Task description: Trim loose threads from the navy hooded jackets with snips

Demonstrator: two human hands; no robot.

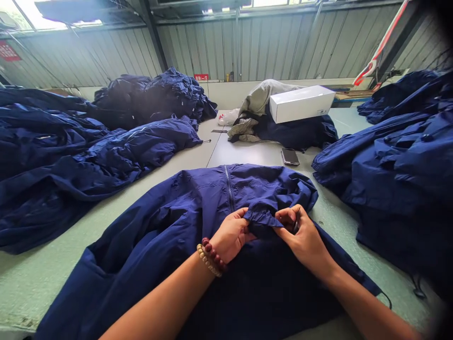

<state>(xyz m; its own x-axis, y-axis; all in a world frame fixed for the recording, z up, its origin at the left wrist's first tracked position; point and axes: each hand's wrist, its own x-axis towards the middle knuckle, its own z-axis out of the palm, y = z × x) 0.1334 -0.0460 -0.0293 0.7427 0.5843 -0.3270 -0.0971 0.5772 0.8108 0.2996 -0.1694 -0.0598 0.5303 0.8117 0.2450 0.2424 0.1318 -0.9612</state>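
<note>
A navy blue zip jacket [198,222] lies spread on the pale green table [46,269] in front of me. My left hand [231,233], with bead bracelets on the wrist, pinches the gathered elastic cuff [260,218] of a sleeve. My right hand [300,233] grips the same cuff from the other side, fingers curled, with a small dark tool between them that I cannot make out clearly. Both hands meet over the jacket's middle.
Heaps of navy jackets lie at the left [71,160], back [155,97] and right [399,174]. A phone [290,156] rests on the table beyond the jacket. Further back a white box [300,103] sits on a grey and dark garment pile [262,118]. A corrugated wall stands behind.
</note>
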